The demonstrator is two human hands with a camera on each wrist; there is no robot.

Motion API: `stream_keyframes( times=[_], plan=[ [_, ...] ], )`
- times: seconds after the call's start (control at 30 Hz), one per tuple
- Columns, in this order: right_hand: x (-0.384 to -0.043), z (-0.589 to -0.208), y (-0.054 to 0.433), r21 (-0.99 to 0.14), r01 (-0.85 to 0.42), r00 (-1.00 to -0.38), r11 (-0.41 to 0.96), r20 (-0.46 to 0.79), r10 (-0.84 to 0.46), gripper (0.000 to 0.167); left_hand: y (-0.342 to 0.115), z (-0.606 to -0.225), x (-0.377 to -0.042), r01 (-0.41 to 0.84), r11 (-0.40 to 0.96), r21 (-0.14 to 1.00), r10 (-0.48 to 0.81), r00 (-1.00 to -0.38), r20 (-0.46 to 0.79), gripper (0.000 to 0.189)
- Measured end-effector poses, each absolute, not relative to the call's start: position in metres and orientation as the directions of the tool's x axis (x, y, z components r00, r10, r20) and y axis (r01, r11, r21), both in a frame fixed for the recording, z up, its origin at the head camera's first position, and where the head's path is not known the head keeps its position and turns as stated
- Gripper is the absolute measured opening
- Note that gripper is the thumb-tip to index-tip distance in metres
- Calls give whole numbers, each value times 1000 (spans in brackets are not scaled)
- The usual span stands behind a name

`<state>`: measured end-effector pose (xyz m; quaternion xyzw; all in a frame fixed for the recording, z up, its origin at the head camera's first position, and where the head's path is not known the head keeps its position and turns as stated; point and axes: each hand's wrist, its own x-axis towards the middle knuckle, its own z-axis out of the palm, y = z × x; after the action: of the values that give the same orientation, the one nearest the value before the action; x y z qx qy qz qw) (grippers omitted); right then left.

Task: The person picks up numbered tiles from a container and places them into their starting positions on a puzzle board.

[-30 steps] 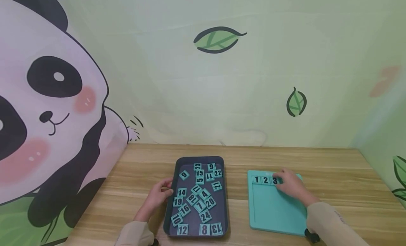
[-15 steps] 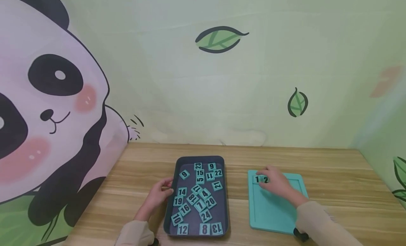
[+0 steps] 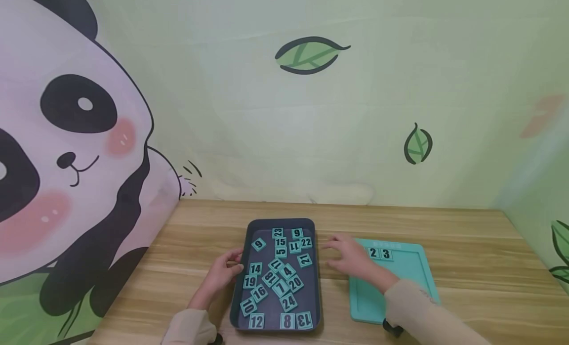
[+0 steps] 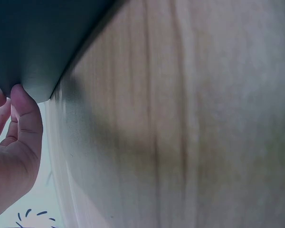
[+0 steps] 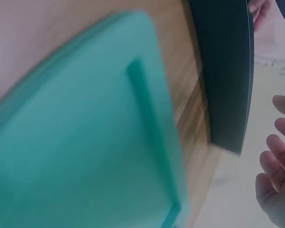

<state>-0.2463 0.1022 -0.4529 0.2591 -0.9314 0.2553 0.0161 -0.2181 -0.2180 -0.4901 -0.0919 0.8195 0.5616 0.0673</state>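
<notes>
Nearest: two tan sleeves [image 3: 188,330], one to each side of the dark tray [image 3: 317,285]. Left hand [image 3: 217,276] was at the tray's left side, thumb tip and fingertips touching it near the rim, fingers bent; whether they pinched the rim I could not tell. Number tiles [image 3: 286,271] lay loose inside the tray, faces up: 12, 8 and 13 at its near end, 4, 7 and 20 clustered about its middle, 15, 22 and 23 toward its far end. Green board [image 3: 411,271] lay flat to the right of the tray, apart from it, partly covered by the right arm. Right hand [image 3: 351,258] hung between tray and board, fingers pointing at the tray; thumb and fingers wide apart, nothing held. Tile 2 [image 3: 373,253] and tile 3 [image 3: 386,255] sat side by side along the board's far edge. Wood-grain table [image 3: 200,231] under all. Beyond the tray: pale green wall [image 3: 222,112], painted leaf [image 3: 306,58] above, big painted panda [image 3: 129,98] off to the tray's left
</notes>
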Motion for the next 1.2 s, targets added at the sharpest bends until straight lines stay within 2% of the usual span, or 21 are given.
stream_keyframes(
  times=[0.2,0.5,0.93,1.2],
  plan=[
    [-243,-454,76,-481,-553,-815,680,143,-562,34,-218,-489,-218,-217,358,908,-79,-976,-202,42],
    [-242,-458,50,-409,-640,-747,651,132,-651,34,-218,-491,-219,-205,352,913,-76,-979,-190,41],
    [-246,-471,26,-359,-653,-727,667,50,-684,26,-219,-490,-220,-217,361,907,-80,-976,-202,42],
    [-249,-480,22,-278,-680,-709,679,12,-705,24,-219,-491,-220,-230,362,903,-87,-973,-212,42]
  ],
)
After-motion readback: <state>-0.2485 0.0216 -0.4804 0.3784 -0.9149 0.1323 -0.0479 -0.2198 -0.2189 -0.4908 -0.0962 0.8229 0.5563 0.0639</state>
